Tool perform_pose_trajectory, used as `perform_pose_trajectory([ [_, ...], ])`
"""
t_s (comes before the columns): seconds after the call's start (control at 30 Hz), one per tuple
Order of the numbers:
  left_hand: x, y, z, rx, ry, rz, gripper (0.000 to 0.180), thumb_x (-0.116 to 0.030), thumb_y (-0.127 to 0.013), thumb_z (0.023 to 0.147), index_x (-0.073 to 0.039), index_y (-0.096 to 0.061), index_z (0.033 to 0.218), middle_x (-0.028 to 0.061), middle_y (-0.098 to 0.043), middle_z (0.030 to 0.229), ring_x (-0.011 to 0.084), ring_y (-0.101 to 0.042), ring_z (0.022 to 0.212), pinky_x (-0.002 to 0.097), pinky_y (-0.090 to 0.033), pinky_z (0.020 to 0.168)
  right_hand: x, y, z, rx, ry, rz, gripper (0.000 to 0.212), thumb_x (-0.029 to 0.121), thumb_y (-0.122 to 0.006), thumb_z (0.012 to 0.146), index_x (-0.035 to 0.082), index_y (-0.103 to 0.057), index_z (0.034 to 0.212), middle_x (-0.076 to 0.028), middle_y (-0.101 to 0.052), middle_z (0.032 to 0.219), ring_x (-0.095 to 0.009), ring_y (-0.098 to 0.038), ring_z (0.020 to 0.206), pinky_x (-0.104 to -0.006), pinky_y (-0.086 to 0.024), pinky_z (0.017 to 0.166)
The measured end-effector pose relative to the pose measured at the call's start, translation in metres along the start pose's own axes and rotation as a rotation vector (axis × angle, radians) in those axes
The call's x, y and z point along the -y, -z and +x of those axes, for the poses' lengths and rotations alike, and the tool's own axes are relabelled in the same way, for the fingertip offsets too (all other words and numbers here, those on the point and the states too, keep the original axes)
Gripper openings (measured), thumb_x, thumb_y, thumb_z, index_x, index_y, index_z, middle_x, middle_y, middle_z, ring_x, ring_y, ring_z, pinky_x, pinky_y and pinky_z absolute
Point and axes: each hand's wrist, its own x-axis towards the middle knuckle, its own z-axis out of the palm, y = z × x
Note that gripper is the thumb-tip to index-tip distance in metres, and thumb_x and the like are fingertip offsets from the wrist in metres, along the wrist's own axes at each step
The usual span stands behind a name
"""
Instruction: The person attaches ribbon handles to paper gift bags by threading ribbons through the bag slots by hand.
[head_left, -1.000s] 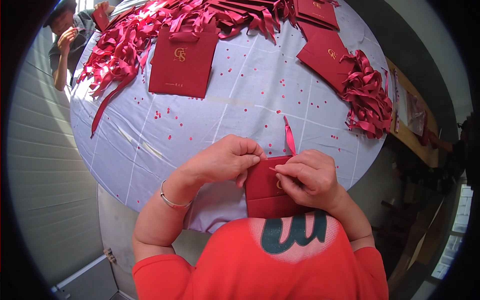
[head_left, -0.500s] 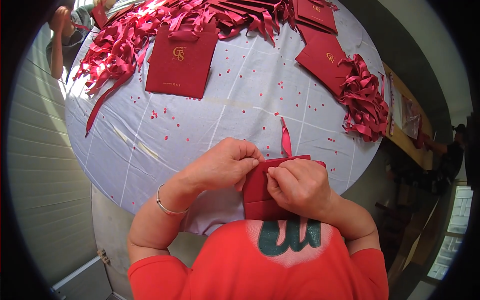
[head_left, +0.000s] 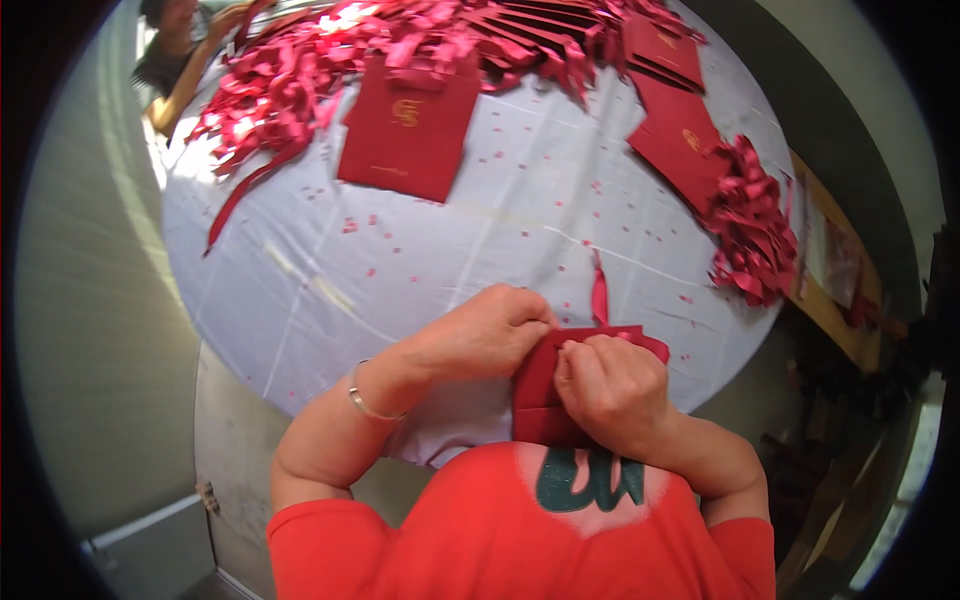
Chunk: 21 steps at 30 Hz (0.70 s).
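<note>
The bag (head_left: 537, 385) lies at the table's near edge, its straight top rim pointing far and a cross crease toward the shirt (head_left: 480, 530). Its near end is hidden, so I cannot tell its long axis. A narrow satin ribbon (head_left: 599, 288) points far from the rim, its length running near to far. The left hand (head_left: 505, 320) pinches the bag's far left corner between thumb and bent fingers. The right hand (head_left: 610, 385) is curled over the bag's right part, fingertips closed; I cannot tell what is between them. Beyond, on creased pale cloth (head_left: 420, 290) with small red dots, lies a flat, four-sided, gold-marked second bag (head_left: 405, 140); looped, shiny ribbons (head_left: 755, 225) heap at right.
</note>
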Motion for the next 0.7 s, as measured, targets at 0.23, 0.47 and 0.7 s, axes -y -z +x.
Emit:
perform_pose_trajectory([
  [0.23, 0.020, -0.013, 0.016, 0.007, -0.165, 0.121, 0.021, -0.005, -0.052, 0.084, 0.004, -0.068, 0.094, 0.0218, -0.069, 0.083, 0.0296, -0.068, 0.076, 0.0387, -0.052, 0.070, 0.003, 0.000, 0.000, 0.029, -0.014, -0.025, 0.019, 0.006, -0.068, 0.077, 0.007, -0.050, 0.070, -0.010, -0.051, 0.064, -0.028, -0.056, 0.056, -0.0395, -0.044, 0.049],
  [0.47, 0.009, -0.013, 0.008, -0.005, -0.086, -0.042, 0.020, -0.005, -0.051, 0.085, 0.004, -0.067, 0.093, 0.0185, -0.065, 0.068, 0.0237, -0.064, 0.055, 0.0364, -0.051, 0.058, 0.001, -0.003, 0.008, 0.090, -0.029, -0.016, 0.021, 0.008, -0.067, 0.077, 0.007, -0.049, 0.066, -0.010, -0.052, 0.062, -0.029, -0.056, 0.052, -0.0403, -0.045, 0.045],
  [0.7, 0.002, -0.012, 0.001, 0.001, -0.042, 0.037, 0.021, -0.006, -0.052, 0.085, 0.003, -0.068, 0.094, 0.0208, -0.067, 0.072, 0.0288, -0.066, 0.061, 0.0389, -0.052, 0.063, -0.009, 0.009, 0.013, 0.099, -0.137, 0.309, 0.011, 0.010, -0.072, 0.075, 0.005, -0.062, 0.074, -0.011, -0.060, 0.069, -0.032, -0.061, 0.062, -0.0415, -0.049, 0.054],
])
